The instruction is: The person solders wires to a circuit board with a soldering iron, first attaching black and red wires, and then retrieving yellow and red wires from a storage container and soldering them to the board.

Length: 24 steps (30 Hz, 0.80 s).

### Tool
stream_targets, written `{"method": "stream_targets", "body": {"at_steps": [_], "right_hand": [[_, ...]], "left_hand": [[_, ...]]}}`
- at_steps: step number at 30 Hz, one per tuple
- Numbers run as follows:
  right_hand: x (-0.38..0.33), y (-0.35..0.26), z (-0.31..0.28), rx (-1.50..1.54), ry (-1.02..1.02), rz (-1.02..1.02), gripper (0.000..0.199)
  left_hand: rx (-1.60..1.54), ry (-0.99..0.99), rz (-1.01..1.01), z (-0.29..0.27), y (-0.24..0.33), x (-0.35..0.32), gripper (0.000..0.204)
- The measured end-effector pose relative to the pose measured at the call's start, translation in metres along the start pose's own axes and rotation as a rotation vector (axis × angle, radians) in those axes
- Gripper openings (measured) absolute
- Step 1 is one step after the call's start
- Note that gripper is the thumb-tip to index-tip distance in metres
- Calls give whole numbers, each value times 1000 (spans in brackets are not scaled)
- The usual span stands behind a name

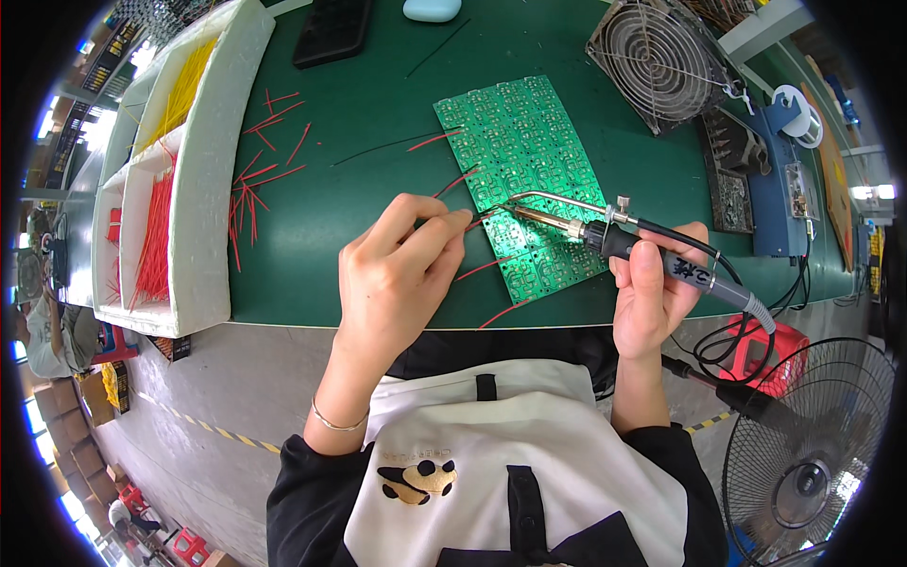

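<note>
My right hand grips a soldering iron with a dark and grey handle. A thin metal solder-feed tube runs along above its barrel. The iron's tip meets the left part of a green circuit board panel, made up of many small repeated boards. Close by the tip, my left hand is closed, its thumb and forefinger pinching a thin wire at the panel's left edge. Several red wires stick out from that same edge. The exact contact under the tip is too small to tell.
At left stands a white foam box with red and yellow wires in compartments. Loose red wires lie beside it. A dark phone, a caged fan and a blue solder feeder line the back and right. The iron's cable hangs at right.
</note>
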State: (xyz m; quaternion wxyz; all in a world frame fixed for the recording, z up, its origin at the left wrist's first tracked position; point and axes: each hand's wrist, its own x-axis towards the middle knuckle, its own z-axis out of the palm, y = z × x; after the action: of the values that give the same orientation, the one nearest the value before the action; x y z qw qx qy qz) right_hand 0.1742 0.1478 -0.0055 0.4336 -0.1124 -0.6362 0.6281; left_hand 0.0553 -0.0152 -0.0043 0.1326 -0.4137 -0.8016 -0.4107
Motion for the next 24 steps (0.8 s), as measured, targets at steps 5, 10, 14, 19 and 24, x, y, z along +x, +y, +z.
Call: {"method": "stream_targets", "body": {"at_steps": [5,10,14,19,24], "right_hand": [[1,0,-1,11,-7,23,15],[1,0,-1,-7,13,23,15],[1,0,-5,-56,-56,-37,12],[2,3,-5,57,49,-56,13],[2,5,-8,160,90,-42,11]], "left_hand": [[45,56,54,4,-5,-1,14],[48,62,50,4,-6,-1,14],[56,64,45,4,-6,-2,14],[92,85,43,1,-2,-1,14],[-26,74,-50,-4,0,-4,16]]}}
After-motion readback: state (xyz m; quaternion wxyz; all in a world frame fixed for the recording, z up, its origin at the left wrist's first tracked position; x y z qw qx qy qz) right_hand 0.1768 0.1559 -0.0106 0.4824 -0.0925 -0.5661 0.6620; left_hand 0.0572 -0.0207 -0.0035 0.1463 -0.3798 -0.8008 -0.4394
